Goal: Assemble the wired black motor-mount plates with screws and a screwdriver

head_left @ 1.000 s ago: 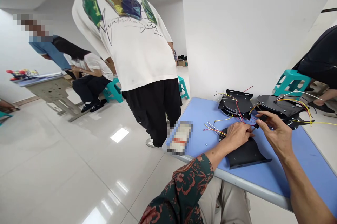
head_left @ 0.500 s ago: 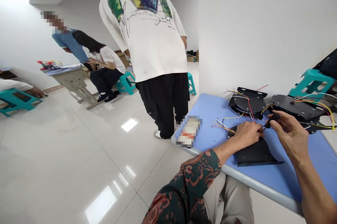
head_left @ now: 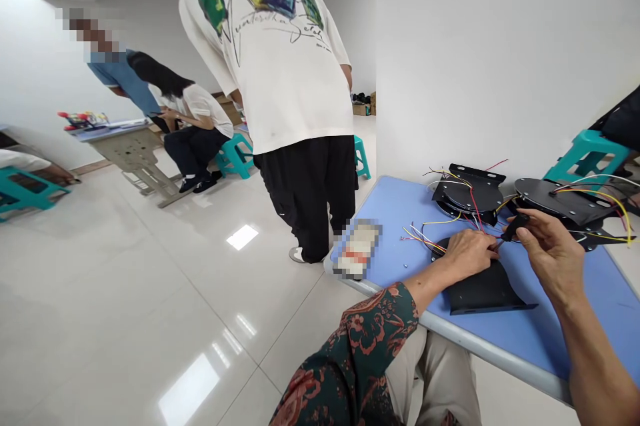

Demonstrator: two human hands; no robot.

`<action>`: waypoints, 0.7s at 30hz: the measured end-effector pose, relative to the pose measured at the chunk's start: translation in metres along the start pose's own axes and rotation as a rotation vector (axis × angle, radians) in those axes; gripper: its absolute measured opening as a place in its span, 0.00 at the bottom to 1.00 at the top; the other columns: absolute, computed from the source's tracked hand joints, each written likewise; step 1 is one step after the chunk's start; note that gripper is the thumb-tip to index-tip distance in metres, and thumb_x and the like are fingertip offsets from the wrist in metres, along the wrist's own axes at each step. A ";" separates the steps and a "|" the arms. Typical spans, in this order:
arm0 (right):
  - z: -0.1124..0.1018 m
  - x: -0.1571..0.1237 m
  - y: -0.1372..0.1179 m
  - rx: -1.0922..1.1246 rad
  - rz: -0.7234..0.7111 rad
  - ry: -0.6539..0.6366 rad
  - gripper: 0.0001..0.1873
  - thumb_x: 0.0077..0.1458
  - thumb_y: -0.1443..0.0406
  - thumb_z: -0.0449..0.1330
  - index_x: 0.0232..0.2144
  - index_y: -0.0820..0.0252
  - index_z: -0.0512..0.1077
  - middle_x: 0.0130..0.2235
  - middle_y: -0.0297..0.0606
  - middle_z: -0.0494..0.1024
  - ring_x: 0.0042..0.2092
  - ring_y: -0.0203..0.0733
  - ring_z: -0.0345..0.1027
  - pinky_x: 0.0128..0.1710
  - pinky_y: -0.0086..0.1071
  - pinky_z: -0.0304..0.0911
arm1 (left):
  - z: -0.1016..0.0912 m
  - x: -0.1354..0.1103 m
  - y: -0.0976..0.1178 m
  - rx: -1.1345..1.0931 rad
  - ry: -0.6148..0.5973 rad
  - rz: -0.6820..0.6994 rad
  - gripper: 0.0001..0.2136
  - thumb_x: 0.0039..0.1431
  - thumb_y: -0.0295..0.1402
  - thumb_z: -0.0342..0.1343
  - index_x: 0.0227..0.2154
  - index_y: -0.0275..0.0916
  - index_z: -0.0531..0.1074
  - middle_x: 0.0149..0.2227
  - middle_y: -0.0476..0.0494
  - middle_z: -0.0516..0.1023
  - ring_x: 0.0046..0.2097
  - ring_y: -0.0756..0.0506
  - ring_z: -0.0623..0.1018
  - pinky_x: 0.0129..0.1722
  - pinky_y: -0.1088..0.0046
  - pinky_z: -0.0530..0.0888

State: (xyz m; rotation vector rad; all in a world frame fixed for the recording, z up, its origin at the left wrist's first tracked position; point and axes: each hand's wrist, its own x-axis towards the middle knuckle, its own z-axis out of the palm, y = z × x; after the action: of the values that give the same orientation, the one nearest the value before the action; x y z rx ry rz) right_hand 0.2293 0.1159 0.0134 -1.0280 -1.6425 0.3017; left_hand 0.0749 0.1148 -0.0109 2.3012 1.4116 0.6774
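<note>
Well left of the blue table (head_left: pixel 395 213), a grey-legged desk (head_left: pixel 131 146) stands against the wall, with a seated person (head_left: pixel 193 126) beyond it and a standing person in a printed white T-shirt (head_left: pixel 285 59) nearer the table. Past them, cardboard cartons (head_left: pixel 362 108) sit on the floor, their contents hidden, and they are the only containers I can make out. At the table's near left corner lies a blurred packet (head_left: pixel 356 249), too obscured to name. To its right, the loose ends of coloured wires (head_left: pixel 423 239) fan out across the tabletop. My left hand (head_left: pixel 467 254), coming out of a floral sleeve (head_left: pixel 360 346), is curled closed over the wires at the edge of a black metal plate (head_left: pixel 483 294), though I cannot tell how firmly it has hold of them. My right hand (head_left: pixel 547 256) is nearly closed, with thumb and fingertips pinching a small black part (head_left: pixel 515 227) just above the wires. Along the table's far edge, two black plate assemblies (head_left: pixel 467 193) (head_left: pixel 565 203) already carry their bundled leads, while many wire ends remain free, with nothing visibly fitted to them. Beyond the table's right end stands a teal plastic stool (head_left: pixel 585 156).
</note>
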 end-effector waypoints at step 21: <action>-0.001 0.001 -0.005 -0.173 -0.138 0.001 0.22 0.59 0.50 0.63 0.49 0.55 0.76 0.37 0.38 0.79 0.33 0.42 0.74 0.41 0.38 0.73 | 0.007 -0.007 0.005 0.150 0.077 -0.008 0.13 0.69 0.41 0.54 0.48 0.39 0.76 0.47 0.37 0.81 0.50 0.38 0.80 0.51 0.63 0.76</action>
State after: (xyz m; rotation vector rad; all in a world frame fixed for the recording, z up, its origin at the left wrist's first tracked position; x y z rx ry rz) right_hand 0.2274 0.1131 0.0179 -1.0361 -1.7519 0.0684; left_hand 0.0796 0.1059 -0.0156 2.4048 1.5545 0.6852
